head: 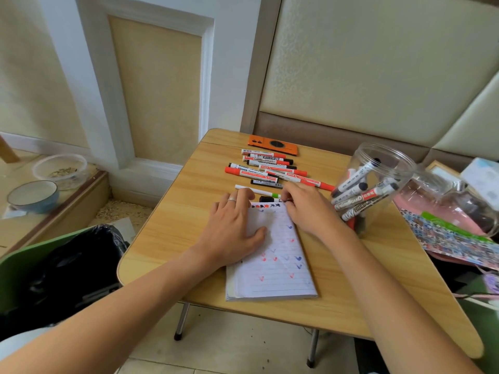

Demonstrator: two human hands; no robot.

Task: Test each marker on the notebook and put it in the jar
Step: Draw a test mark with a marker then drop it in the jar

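My left hand point(232, 233) lies flat holding the notebook point(272, 255) steady on the surface, while my right hand's point(305, 206) grip pinches a marker point(270, 198) at the top edge, needing light strokes.

Reading "WHITEBOARD" along two markers point(359, 205) lying in the jar point(378, 184); "MARKER" showing on a red-capped marker point(249, 173) in the table's row.

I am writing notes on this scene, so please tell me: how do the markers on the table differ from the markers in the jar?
The markers on the table lie flat in a loose row behind the notebook; the markers in the jar lean slanted against one another. The table group is spread out in the open, while the jar group is packed inside the clear jar. Both groups mix red and black caps on white barrels.
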